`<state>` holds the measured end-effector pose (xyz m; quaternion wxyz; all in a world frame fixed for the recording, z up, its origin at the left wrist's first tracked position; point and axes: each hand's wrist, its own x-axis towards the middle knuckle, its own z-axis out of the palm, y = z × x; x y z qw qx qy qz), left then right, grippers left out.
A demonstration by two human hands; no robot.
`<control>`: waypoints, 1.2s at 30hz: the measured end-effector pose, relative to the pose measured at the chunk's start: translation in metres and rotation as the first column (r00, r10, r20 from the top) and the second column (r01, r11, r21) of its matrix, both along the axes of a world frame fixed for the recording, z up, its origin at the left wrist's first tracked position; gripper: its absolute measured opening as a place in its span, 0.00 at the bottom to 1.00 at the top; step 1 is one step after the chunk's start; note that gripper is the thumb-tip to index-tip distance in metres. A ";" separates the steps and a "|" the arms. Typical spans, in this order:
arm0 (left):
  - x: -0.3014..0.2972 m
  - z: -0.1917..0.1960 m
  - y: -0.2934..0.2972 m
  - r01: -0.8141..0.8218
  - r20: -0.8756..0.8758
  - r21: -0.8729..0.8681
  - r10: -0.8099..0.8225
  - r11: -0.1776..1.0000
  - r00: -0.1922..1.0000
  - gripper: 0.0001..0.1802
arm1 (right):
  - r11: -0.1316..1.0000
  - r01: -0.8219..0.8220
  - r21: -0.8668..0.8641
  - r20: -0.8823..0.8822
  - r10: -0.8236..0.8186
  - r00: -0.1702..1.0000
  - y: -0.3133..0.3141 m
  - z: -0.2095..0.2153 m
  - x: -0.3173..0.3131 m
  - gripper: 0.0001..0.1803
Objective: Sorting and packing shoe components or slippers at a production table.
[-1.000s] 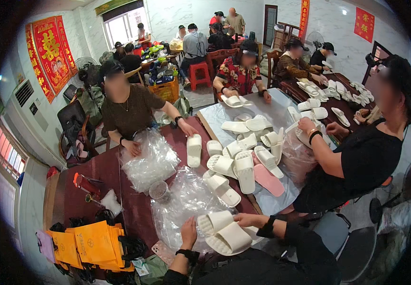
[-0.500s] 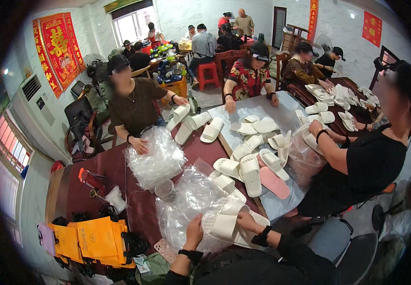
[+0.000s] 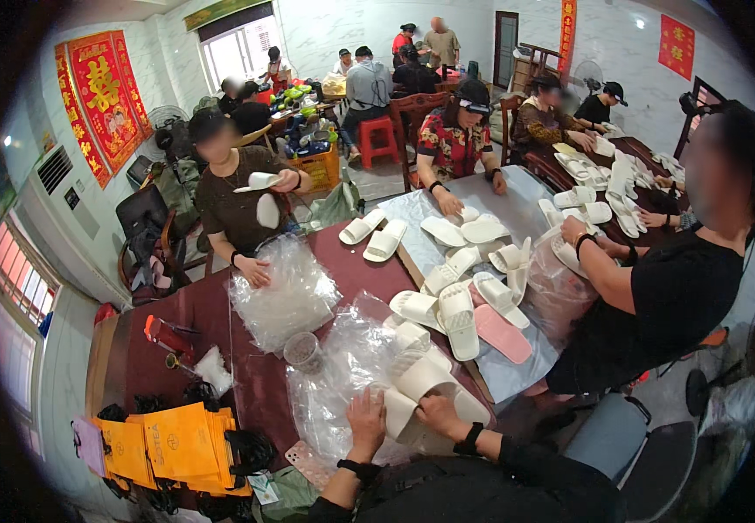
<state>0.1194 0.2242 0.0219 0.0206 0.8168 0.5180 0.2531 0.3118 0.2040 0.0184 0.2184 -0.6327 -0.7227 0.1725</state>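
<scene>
My left hand [image 3: 367, 427] is at the left edge of a white slipper [image 3: 400, 413], its fingers curled against that edge. My right hand [image 3: 440, 416] grips the near side of the white slippers in front of me, its fingertips partly hidden. Another white slipper with a ridged strap [image 3: 425, 378] lies just beyond my hands. Under and left of them spreads a heap of clear plastic bags [image 3: 334, 397]. More white slippers [image 3: 459, 318] are piled farther off, around a pink insole-like piece [image 3: 502, 334].
A clear plastic tub [image 3: 302, 350] stands on the dark red table [image 3: 260, 383]. Orange bags [image 3: 177, 442] hang over its near left edge, with a phone [image 3: 309, 464] near me. One co-worker [image 3: 251, 205] is across on the left, another [image 3: 656, 288] on the right.
My hands have shifted slightly, the right one a little left, and the slippers between them have turned. The co-worker at left has lifted a pair of slippers off the table.
</scene>
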 end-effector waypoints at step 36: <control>0.016 0.011 -0.014 0.121 0.324 -0.218 -0.045 0.968 0.945 0.42 | 0.934 0.350 -0.077 -0.268 -0.357 0.895 0.004 -0.025 -0.013 0.15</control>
